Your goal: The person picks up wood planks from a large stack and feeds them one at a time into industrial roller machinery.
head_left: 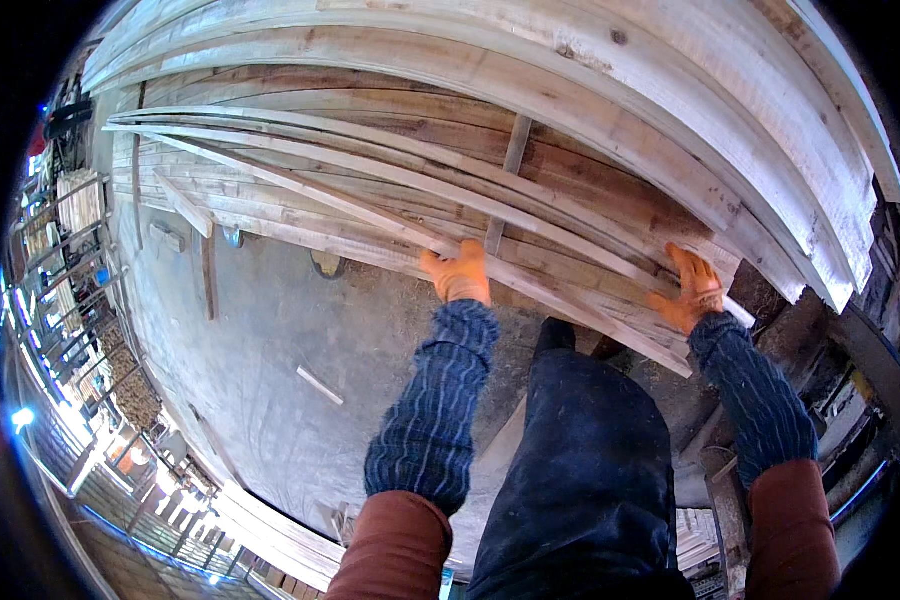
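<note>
My left hand (460, 274), in an orange glove, is closed around the middle of a long, narrow wooden strip (580, 309). That strip slants from the far left down toward my legs. Further right, my right hand (692, 292), gloved the same way, grips another pale wooden strip (540, 230) close to its right end, which sticks out past the glove. The fingers lie on the far side and the thumb on the near side; the palm is hidden. Both strips lie over a low stack of brown boards (370, 100).
Wide pale planks (570, 70) are piled beyond the strips. A dark crossbar (510, 165) lies across the board stack. A short offcut (320, 385) rests on the concrete floor (250, 330) at left. Timber and metal racks (80, 230) line the left side; a machine frame (875, 345) stands at right.
</note>
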Demonstrator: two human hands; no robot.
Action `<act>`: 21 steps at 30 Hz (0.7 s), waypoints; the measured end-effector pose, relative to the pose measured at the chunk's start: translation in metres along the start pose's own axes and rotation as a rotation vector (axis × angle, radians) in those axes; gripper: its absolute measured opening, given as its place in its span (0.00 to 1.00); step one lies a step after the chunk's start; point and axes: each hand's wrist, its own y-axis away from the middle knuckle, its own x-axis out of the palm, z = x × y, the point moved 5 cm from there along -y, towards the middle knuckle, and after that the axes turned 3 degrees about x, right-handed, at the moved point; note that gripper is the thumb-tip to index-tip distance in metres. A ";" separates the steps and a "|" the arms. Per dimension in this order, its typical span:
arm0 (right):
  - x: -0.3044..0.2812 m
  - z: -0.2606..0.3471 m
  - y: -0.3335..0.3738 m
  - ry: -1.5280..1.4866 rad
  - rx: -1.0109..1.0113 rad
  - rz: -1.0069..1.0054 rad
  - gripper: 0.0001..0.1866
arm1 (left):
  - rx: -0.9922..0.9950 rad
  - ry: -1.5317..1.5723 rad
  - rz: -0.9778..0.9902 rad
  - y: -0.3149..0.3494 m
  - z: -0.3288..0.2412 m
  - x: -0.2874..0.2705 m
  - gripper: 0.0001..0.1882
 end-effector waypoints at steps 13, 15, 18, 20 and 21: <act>0.044 0.176 -0.046 0.218 -0.171 -0.298 0.49 | 0.152 0.358 0.423 0.082 -0.024 0.006 0.37; 0.028 0.170 -0.044 0.055 -0.183 -0.051 0.46 | 0.333 0.119 0.363 0.069 -0.024 -0.002 0.39; -0.006 0.152 -0.009 0.011 -0.137 -0.039 0.45 | 0.731 -0.342 0.290 0.090 -0.093 -0.046 0.44; -0.034 0.138 0.039 -0.018 -0.168 -0.050 0.50 | 0.941 -0.527 0.263 0.078 -0.123 -0.087 0.46; -0.048 0.127 0.066 -0.067 -0.204 -0.116 0.51 | 1.042 -0.617 0.243 0.073 -0.137 -0.108 0.48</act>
